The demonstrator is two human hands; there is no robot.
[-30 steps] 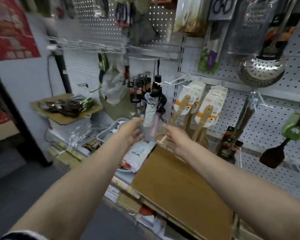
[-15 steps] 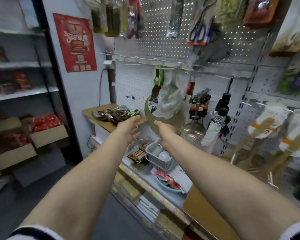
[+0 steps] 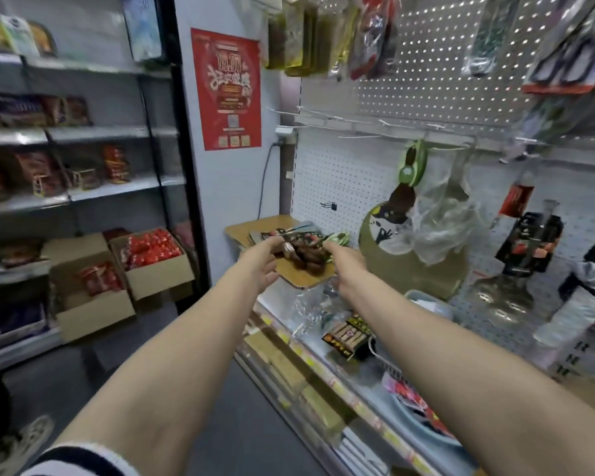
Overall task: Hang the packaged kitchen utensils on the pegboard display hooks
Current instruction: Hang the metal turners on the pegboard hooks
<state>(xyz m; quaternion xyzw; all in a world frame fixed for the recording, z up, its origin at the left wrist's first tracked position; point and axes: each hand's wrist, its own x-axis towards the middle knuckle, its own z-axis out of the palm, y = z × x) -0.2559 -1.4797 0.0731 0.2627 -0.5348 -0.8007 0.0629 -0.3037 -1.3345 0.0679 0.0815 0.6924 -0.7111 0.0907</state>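
Observation:
A pile of packaged kitchen utensils (image 3: 303, 250) with dark heads and green cards lies on a tilted brown cardboard sheet (image 3: 255, 225) at the left end of the pegboard shelf. Both arms stretch toward it. My left hand (image 3: 260, 261) reaches the pile's left edge with fingers extended, touching or nearly touching a package. My right hand (image 3: 346, 264) reaches its right edge, fingertips at a green card. Bare white hooks (image 3: 354, 127) stick out of the pegboard (image 3: 327, 180) above. One green-carded utensil (image 3: 409, 166) hangs there beside a clear bag.
A grocery rack with red packets and cardboard boxes (image 3: 152, 266) stands at the left. A red poster (image 3: 229, 87) hangs on the pillar. The shelf below holds a small black box (image 3: 349, 334), plastic wrap and a basin. Someone's shoe (image 3: 18, 441) shows at bottom left.
The view has swung left along the display, away from the wooden spatulas. Both hands have travelled left and forward until they reach the utensil pile on the cardboard.

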